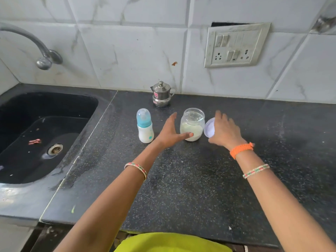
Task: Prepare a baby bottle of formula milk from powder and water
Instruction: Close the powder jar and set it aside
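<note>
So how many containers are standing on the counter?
3: a baby bottle on the left, an open jar of powder between the hands, and a steel pot behind by the wall.

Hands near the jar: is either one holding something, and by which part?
The right hand holds the jar's white lid by its rim. The left hand is open, thumb touching the powder jar without gripping it.

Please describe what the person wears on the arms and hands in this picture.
Both forearms are bare, with no sleeves in view. The left hand has an orange-painted thumbnail, and its wrist carries a thin beaded bangle. The right hand has an orange woven band at the wrist and a beaded bracelet behind it.
</note>
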A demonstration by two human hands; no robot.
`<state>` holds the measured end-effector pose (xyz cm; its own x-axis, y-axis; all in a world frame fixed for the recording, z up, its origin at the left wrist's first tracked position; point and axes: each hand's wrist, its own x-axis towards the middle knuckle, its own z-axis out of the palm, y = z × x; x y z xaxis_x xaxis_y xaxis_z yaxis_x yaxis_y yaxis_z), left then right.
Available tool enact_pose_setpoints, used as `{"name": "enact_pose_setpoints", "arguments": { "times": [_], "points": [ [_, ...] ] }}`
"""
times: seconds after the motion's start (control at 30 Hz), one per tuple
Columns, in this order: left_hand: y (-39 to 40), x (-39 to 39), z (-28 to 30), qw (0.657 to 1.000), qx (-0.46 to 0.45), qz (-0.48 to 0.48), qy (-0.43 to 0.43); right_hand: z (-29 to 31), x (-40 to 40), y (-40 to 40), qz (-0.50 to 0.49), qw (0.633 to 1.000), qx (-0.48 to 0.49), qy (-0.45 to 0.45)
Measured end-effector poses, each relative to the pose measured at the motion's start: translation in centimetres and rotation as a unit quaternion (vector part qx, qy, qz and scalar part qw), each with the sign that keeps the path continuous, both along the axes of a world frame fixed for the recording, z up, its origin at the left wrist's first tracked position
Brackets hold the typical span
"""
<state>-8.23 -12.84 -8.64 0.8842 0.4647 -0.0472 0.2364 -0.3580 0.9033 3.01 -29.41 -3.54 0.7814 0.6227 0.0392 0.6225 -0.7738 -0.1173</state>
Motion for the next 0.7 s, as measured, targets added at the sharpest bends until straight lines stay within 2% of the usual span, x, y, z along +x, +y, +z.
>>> {"name": "enact_pose_setpoints", "arguments": {
  "times": [0.1,0.27,0.4,0.63,0.7],
  "points": [
    [-0.8,2.4,-0.4,1.0,0.023,-0.004,-0.007,2.1,1.0,2.1,0.053,0.998,0.012,-0.03],
    [-0.9,4.5,-1.7,0.998,-0.013,0.007,-0.068,3.6,2.0,4.3,0.12,0.977,0.117,0.131],
    [-0.7,4.4,-2.9,0.997,-0.006,0.023,-0.076,4.2,2.9,5.7,0.17,0.974,0.05,0.141],
    [-0.7,3.8,-3.3,0.995,-0.007,0.035,-0.093,4.8,1.8,8.2,0.141,0.979,-0.067,0.133],
    [-0.7,3.8,-3.3,0.995,-0.003,0.035,-0.095,4.9,1.2,8.6,0.124,0.986,-0.071,0.087]
  ]
}}
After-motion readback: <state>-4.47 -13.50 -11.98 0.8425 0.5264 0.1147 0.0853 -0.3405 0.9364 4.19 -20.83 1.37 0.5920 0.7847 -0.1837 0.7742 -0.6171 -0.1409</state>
